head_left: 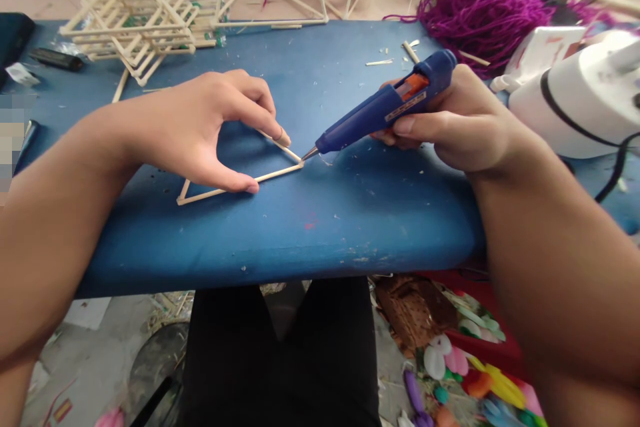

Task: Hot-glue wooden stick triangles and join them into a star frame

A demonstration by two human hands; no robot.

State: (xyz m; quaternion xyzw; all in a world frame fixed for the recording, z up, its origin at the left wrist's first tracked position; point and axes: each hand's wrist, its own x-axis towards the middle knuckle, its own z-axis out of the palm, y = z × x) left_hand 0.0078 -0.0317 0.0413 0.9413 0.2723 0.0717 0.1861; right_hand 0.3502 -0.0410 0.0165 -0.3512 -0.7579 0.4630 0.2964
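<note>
My left hand (220,127) reaches over a small frame of thin wooden sticks (277,174) that lies on the blue table. Its thumb presses the near stick, and its fingers rest by the far stick, so the frame is held between them. In my right hand (450,120) is a blue hot glue gun (370,110) with an orange part showing in its body. The metal nozzle touches, or nearly touches, the right-hand corner where two sticks meet. Part of the frame is hidden under my left hand.
A stack of wooden stick frames (133,23) stands at the back left, with a larger stick frame (273,23) beside it. Purple yarn (490,10) lies at the back right, near a white appliance (575,93) with a black cord. The blue table (300,240) has a rounded front edge.
</note>
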